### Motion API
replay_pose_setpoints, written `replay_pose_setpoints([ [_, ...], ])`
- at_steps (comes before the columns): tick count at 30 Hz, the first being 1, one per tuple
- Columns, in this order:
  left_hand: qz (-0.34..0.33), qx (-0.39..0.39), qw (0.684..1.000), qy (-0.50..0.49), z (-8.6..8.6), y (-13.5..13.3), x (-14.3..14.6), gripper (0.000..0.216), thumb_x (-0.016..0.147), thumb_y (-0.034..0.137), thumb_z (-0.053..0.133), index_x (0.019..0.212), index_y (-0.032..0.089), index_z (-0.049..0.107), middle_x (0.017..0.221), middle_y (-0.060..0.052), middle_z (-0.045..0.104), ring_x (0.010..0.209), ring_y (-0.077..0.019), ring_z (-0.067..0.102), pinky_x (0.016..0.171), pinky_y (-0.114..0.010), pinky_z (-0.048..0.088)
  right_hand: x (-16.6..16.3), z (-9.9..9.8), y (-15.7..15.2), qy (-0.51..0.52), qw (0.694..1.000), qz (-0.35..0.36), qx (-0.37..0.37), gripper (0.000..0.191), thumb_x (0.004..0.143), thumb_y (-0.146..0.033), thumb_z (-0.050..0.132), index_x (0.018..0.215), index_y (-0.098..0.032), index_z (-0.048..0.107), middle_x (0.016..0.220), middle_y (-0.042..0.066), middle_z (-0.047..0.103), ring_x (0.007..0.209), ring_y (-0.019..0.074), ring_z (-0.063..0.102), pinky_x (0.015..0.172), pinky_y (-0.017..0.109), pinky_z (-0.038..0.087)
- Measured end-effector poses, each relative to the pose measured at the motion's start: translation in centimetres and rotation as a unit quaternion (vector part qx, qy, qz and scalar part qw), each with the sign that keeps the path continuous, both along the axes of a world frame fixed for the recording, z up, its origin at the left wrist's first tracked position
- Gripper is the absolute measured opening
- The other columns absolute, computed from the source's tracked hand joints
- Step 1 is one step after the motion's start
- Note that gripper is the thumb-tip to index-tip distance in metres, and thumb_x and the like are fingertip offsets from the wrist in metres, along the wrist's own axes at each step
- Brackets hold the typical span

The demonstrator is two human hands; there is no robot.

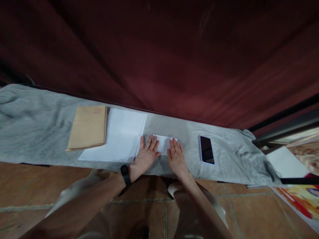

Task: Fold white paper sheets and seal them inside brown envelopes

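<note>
- The small white paper (164, 142), apparently folded, lies just below the centre of the frame, flat on the rumpled gray cloth (190, 136).
- The left hand (145, 155) is spread flat, palm down, at the paper's left end; it presses rather than grips, and could drag the paper askew if it pushed unevenly.
- The right hand (176, 158) is also flat and open, fingers close together over the paper's right end, grasping nothing; should the two hands pull in opposite directions, the paper might crease or shift.
- The cloth gives a soft, wrinkled base, so any crease pressed here may come out uneven.
- The left hand's outer fingers are right by the edge of the white sheets (121, 139), left of centre; a sideways sweep could nudge them.
- The kraft envelopes (88, 127), farther left, overlap those sheets and could slide along with them.
- The smartphone (206, 150), right of centre, is apart from the right hand; a tug on the cloth could move it.
</note>
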State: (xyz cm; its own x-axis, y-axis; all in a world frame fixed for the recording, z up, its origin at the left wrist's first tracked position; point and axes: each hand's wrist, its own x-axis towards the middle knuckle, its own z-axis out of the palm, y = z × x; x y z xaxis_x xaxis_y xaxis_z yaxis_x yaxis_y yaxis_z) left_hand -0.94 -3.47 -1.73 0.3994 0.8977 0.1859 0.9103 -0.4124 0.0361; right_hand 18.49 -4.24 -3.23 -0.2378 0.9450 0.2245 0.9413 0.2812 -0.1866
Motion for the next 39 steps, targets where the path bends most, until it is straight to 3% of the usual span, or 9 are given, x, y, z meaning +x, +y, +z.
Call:
replay_pose_setpoints([
  [2,0.014,-0.002,1.0,-0.007,0.0,-0.3,0.4,0.05,0.1,0.032,0.046,0.147,0.016,0.051,0.158,-0.016,0.045,0.153,-0.035,0.028,0.124,-0.067,0.01,-1.0,-0.3,-0.1,0.002,1.0,0.023,-0.005,0.052,0.106,-0.025,0.031,0.155,-0.009,0.04,0.164,0.016,0.035,0.152,0.0253,0.031,0.123,0.046,0.03],
  [7,-0.044,-0.025,0.998,-0.032,-0.9,-0.8,1.9,0.056,0.095,0.012,0.034,0.15,0.002,0.043,0.16,-0.022,0.038,0.153,-0.0283,0.029,0.126,-0.05,0.023,-1.7,-0.4,-0.1,0.012,0.999,0.032,-0.02,0.05,0.105,-0.021,0.031,0.151,-0.009,0.046,0.16,0.016,0.041,0.15,0.0258,0.036,0.122,0.045,0.032],
  [14,-0.059,-0.012,0.995,-0.084,-2.6,-2.2,4.1,0.062,0.095,0.023,0.041,0.153,-0.001,0.036,0.159,-0.027,0.036,0.153,-0.0327,0.027,0.124,-0.055,0.025,-1.8,0.1,1.6,0.123,0.986,0.084,-0.075,0.053,0.109,-0.035,0.024,0.148,-0.013,0.052,0.157,0.01,0.048,0.148,0.0176,0.039,0.124,0.039,0.033],
  [17,-0.052,-0.001,0.995,-0.085,-3.3,-2.6,4.4,0.062,0.095,0.022,0.043,0.153,-0.001,0.036,0.16,-0.028,0.034,0.154,-0.0329,0.027,0.125,-0.057,0.023,-2.4,0.0,1.8,0.124,0.982,0.111,-0.086,0.054,0.11,-0.038,0.02,0.151,-0.017,0.048,0.16,0.007,0.043,0.151,0.0162,0.034,0.127,0.042,0.025],
  [20,-0.033,0.005,0.995,-0.094,-3.5,-2.9,4.3,0.064,0.097,0.025,0.042,0.153,-0.002,0.033,0.161,-0.028,0.031,0.154,-0.0319,0.024,0.125,-0.056,0.024,-2.5,-0.3,1.7,0.107,0.986,0.095,-0.081,0.057,0.11,-0.04,0.018,0.155,-0.016,0.042,0.163,0.009,0.038,0.153,0.0174,0.03,0.127,0.044,0.023],
  [29,-0.007,-0.021,0.995,-0.092,-1.7,-4.0,2.9,0.077,0.1,0.051,0.046,0.153,-0.002,0.033,0.164,-0.028,0.026,0.155,-0.0348,0.02,0.126,-0.052,0.021,0.5,-1.1,1.3,-0.015,0.998,0.056,-0.029,0.059,0.109,-0.04,0.023,0.16,-0.011,0.031,0.167,0.015,0.025,0.156,0.0266,0.021,0.125,0.05,0.021],
  [39,-0.003,-0.072,0.997,-0.027,-0.1,-4.3,2.3,0.099,0.092,0.07,0.052,0.154,-0.004,0.031,0.163,-0.031,0.025,0.155,-0.0377,0.02,0.126,-0.053,0.019,2.8,-1.5,1.3,-0.02,0.999,-0.003,-0.037,0.064,0.108,-0.043,0.019,0.161,-0.007,0.025,0.166,0.018,0.029,0.154,0.028,0.025,0.124,0.052,0.019],
])
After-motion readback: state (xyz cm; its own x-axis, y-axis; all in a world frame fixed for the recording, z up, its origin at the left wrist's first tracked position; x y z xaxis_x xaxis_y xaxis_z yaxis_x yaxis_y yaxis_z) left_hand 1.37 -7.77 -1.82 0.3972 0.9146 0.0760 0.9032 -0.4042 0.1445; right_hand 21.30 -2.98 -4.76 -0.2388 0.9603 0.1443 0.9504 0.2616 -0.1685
